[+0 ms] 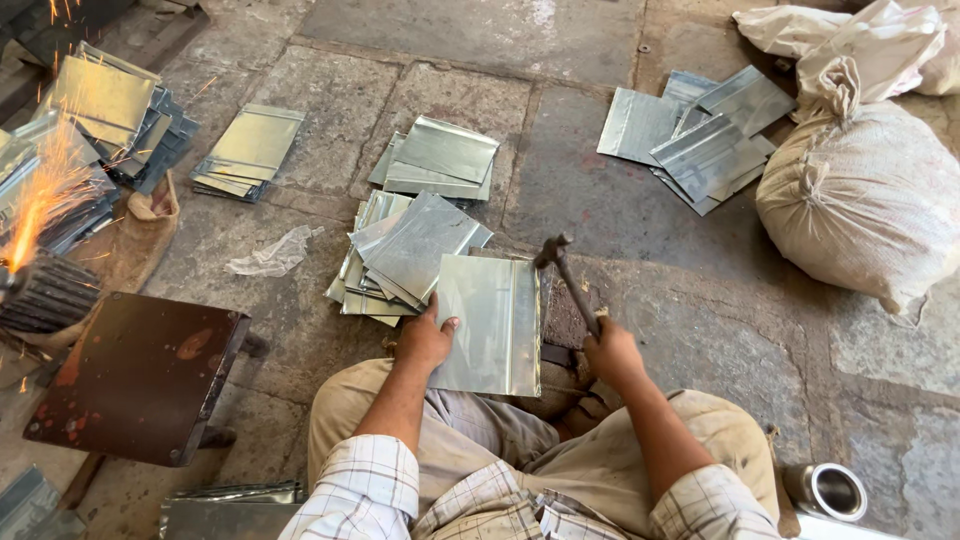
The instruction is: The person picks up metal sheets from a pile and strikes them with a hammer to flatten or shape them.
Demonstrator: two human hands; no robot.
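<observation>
A shiny rectangular metal sheet (490, 322) lies on the stone floor in front of my knees, its right edge folded over a dark iron block (566, 318). My left hand (424, 338) presses down on the sheet's lower left corner. My right hand (611, 350) grips the wooden handle of a hammer (560, 256), whose head is raised just above the sheet's upper right corner.
Stacks of similar metal sheets (408, 252) lie ahead, with more at the upper left (245, 152) and upper right (700, 125). White sacks (860, 195) sit at right. Sparks fly from a grinder (40, 285) at left beside a rusty stool (140, 375). A metal can (826, 490) stands by my right knee.
</observation>
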